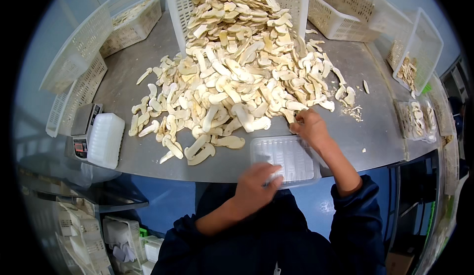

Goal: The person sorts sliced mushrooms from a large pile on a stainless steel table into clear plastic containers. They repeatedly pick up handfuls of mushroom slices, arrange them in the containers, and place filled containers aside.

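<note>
A large heap of dried mushroom slices (229,86) spills across the metal table from a white perforated plastic crate (176,12) lying on its side. Near me, at the table's front edge, sits a clear plastic tray (289,158) with a ribbed bottom and no slices in it. My left hand (259,182), blurred, is over the tray's near left corner with its fingers apart; I see nothing in it. At the heap's near right edge, my right hand (309,127) has its fingertips at a mushroom slice (288,115); whether they grip it is unclear.
On the left stand a digital scale (80,130), a stack of white plastic trays (106,140) and perforated crates (79,93). More crates (339,25) line the back right. Clear packs of mushroom slices (415,119) lie at the right end. Crumbs (351,112) dot the metal tabletop (377,127).
</note>
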The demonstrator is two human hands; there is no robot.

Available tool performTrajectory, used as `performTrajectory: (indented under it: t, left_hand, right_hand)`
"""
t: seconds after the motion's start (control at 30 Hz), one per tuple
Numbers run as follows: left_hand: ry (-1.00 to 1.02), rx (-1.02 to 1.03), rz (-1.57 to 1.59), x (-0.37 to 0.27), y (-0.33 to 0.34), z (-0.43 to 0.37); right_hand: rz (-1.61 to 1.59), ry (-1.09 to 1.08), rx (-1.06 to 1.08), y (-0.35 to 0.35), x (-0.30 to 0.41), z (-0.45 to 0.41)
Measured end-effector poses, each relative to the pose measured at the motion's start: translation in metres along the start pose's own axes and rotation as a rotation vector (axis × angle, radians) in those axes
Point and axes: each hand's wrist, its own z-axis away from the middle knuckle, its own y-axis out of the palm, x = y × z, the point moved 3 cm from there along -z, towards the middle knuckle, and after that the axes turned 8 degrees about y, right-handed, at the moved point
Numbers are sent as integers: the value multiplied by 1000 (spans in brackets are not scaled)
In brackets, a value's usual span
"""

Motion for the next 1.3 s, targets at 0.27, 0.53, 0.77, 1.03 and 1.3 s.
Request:
performTrajectory:
  t: [0.27, 0.53, 0.77, 1.03, 1.3]
  left_hand:
    - [-1122, -28, 1443, 46, 1, -11]
    - [-1077, 72, 1376, 54, 2, -2]
    - [-1094, -200, 1220, 63, -24, -3]
    - [-1083, -465, 1126, 65, -44, 4]
    - [-1056, -521, 1066, 67, -51, 22]
  right_hand:
    - [-242, -400, -257, -26, 25, 46]
    - [-162, -274, -243, -30, 26, 43]
    - [500, 205, 271, -22, 15, -6]
    - [225, 67, 8, -17, 28, -17]
    - [351, -188, 242, 34, 128, -6]
